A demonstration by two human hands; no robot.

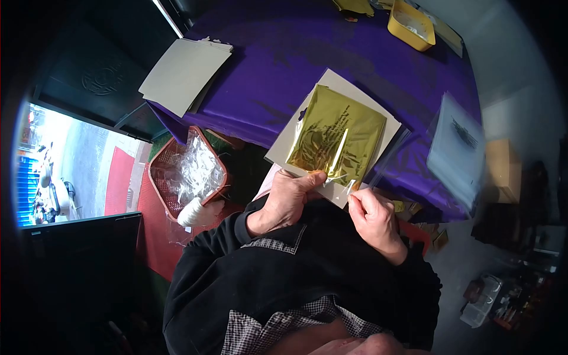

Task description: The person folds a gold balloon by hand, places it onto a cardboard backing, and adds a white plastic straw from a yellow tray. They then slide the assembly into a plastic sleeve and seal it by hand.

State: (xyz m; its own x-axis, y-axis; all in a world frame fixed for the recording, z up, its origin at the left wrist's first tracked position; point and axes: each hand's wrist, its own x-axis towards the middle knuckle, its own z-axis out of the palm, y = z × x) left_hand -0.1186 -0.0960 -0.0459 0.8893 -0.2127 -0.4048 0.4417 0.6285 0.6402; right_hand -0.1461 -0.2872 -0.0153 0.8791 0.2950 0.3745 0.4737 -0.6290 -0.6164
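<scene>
A shiny gold-green sheet (355, 127) with a dark plant-like print lies over a pale board (335, 79) at the front edge of the purple-covered table. Clear plastic film (342, 193) shows at its near edge. My left hand (287, 200) grips that near edge, thumb on top and the other fingers hidden or curled below. A small pale pointed piece sticks out by the thumb. To the right, my right hand (374, 220) is closed in a pinch at the corner of the clear film. What exactly lies between its fingertips is too small to make out fully.
A stack of pale boards (186, 74) rests at the table's left. Clear plastic sleeves (455, 154) overhang its right edge. A yellow tray (408, 26) stands at the back. A red-brown basket (157, 171) holding crumpled clear plastic is below on the left, and a cardboard box (503, 171) stands right.
</scene>
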